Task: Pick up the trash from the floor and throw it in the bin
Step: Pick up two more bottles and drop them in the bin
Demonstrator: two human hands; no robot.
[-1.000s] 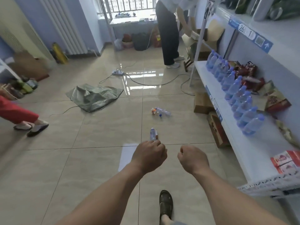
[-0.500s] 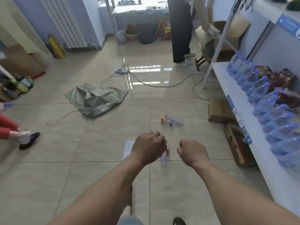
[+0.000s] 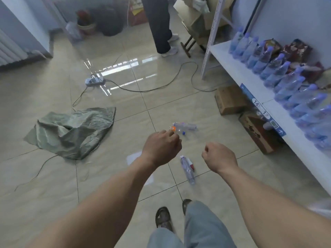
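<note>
We hold both arms out ahead of us over the tiled floor, likely for balance as we walk up to the litter. Our left hand is curled into a loose fist with nothing in it, and our right hand is clenched the same way and equally bare; neither touches any trash yet.

The nearest piece, an empty clear bottle, lies on its side on the floor between our two hands as we see them and just ahead of our feet, with a small red scrap touching its side. A second crushed bottle with an orange bit at one end lies farther on, beside a loose blue cap. No bin is clearly in view.

For room, the floor around the near bottle is open on our left. To the right the white shelf edge carries rows of full bottles, with cardboard boxes tucked under it, so we judge it wise to stoop on the left. A green sack and a trailing cable lie well apart.
</note>
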